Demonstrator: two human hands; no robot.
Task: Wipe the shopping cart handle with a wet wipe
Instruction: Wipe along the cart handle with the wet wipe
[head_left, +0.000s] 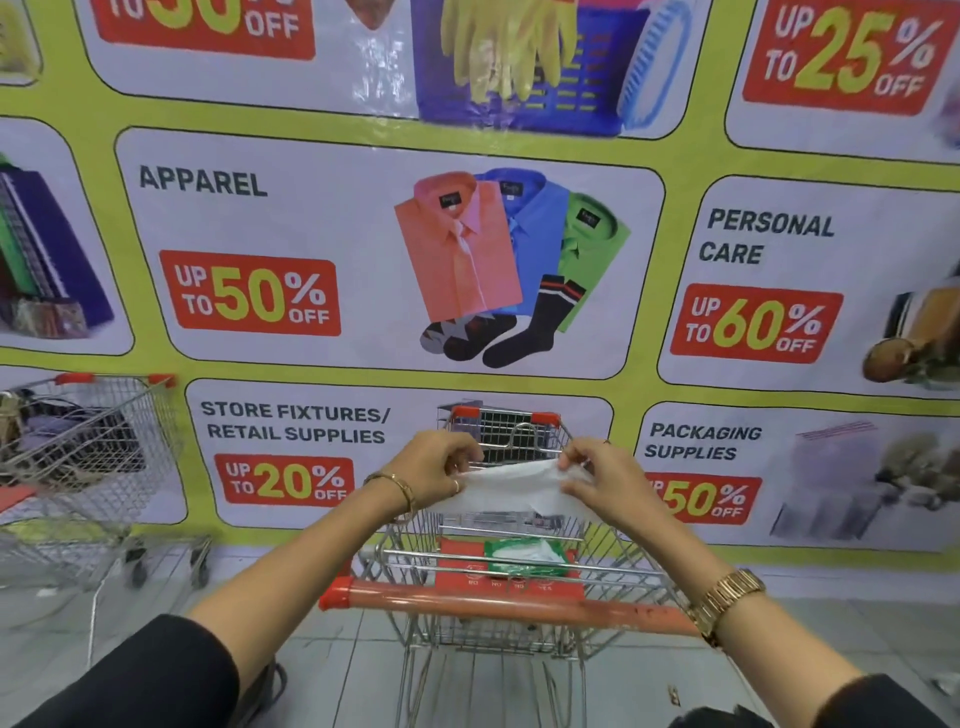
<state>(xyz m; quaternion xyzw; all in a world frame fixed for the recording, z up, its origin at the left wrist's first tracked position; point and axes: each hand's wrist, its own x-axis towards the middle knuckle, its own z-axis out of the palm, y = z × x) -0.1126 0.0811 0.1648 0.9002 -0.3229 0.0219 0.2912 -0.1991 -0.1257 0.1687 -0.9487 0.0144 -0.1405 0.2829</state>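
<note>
A wire shopping cart (524, 525) stands in front of me, its orange handle (498, 605) running across the near side. Above the basket I hold a white wet wipe (511, 486) stretched between both hands. My left hand (434, 467) pinches its left edge and my right hand (597, 478) pinches its right edge. Both hands are well above and beyond the handle, not touching it. A green pack of wipes (524, 557) lies on the red child-seat flap (457, 566) inside the cart.
A second wire cart (88, 447) with dark items in it stands to the left. A large printed sale banner (363, 260) covers the wall right behind the carts. Grey floor tiles (337, 675) lie below.
</note>
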